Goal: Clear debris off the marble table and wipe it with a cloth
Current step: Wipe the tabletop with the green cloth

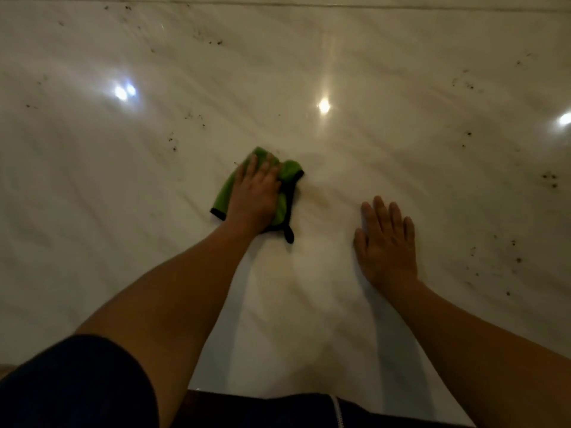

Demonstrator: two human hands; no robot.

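I am pressing my flat left hand (256,193) on the crumpled green cloth (258,188); right hand (387,245) spread on the glossy white marble tabletop (309,304). Around the cloth looks wiped; dark crumbs (550,180) farther out need clearing.

Your left hand (255,193) covers the middle of the green cloth (227,193), so its folds underneath stay hidden. The marble surface (401,88) runs off every edge. The dark specks (550,180) are too small to identify. Your sleeve (77,384) is cut off below.
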